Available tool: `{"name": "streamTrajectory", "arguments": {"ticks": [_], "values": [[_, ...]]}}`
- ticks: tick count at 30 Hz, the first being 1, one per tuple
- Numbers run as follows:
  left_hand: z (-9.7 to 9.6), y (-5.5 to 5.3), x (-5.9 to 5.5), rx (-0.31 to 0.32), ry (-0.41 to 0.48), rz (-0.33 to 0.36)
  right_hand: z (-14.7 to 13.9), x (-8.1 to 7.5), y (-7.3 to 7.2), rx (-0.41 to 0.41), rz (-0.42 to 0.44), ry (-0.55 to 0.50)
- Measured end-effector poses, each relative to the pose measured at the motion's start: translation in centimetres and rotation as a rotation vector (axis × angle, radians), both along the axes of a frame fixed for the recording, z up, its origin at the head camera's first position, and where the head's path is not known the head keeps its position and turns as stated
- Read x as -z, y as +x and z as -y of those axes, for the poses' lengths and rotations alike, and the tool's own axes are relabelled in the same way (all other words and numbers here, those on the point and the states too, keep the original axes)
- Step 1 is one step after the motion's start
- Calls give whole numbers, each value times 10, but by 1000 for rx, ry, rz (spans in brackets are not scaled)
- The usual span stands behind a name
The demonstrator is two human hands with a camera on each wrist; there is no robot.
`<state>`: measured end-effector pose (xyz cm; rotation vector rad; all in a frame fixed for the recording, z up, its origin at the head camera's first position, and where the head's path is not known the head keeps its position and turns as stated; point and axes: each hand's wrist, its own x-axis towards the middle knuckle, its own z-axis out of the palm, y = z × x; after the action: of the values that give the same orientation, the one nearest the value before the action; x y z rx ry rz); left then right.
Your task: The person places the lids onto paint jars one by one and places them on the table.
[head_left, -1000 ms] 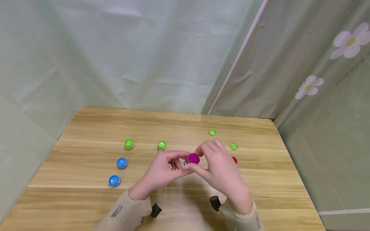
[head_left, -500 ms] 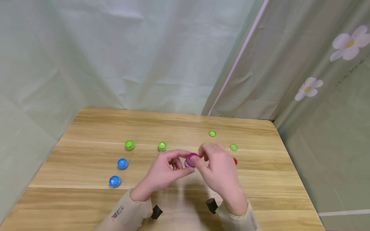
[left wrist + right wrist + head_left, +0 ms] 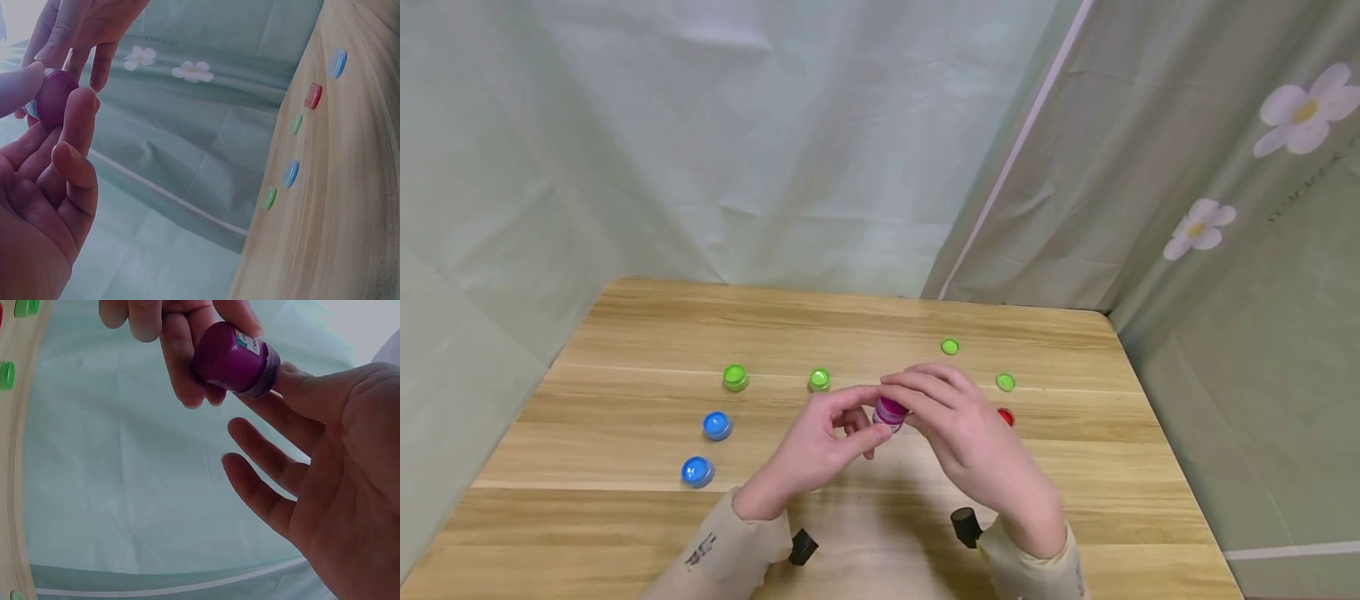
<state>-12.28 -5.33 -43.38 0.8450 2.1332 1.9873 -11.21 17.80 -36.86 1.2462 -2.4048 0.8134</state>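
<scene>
My left hand (image 3: 820, 446) holds a small purple jar (image 3: 891, 411) above the table, gripping its body between thumb and fingers. A white and green label shows on the jar's side in the right wrist view, and the jar lies tilted there. My right hand (image 3: 977, 442) reaches over from the right and pinches the jar's lid (image 3: 267, 374) between thumb and index finger. Its other fingers (image 3: 256, 487) stay off the jar. In the left wrist view, the jar's purple end (image 3: 57, 97) faces the camera between the left thumb and fingers.
Two small green pots (image 3: 735, 377) and two blue pots (image 3: 717, 426) stand on the left of the wooden table (image 3: 625, 333). To the right lie two green lids (image 3: 951, 347) and a red round piece (image 3: 1006, 417), partly behind the right hand. Curtains (image 3: 820, 167) hang around the table.
My right thumb has left the top of the jar, and the right fingers now extend over its lid. The jar has tipped and shifted slightly left. The table pieces have stayed put.
</scene>
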Motion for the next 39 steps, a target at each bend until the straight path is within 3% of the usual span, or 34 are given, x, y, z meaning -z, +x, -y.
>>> {"name": "streamTrajectory", "arguments": {"ticks": [6, 12, 20, 27, 39], "values": [[1, 0, 0, 10, -2, -21, 1, 0, 0, -22, -10, 8], [1, 0, 2, 21, 4, -51, 2, 0, 2, 5, 12, 40], [-2, 1, 7, 34, -2, -34, 0, 6, 8, 42, 31, 56], [-2, 0, 7, 0, -28, -25, 0, 8, 7, 119, 32, 56], [-3, -1, 2, -22, -40, -17, 6, 8, 4, 227, 115, 51]]}}
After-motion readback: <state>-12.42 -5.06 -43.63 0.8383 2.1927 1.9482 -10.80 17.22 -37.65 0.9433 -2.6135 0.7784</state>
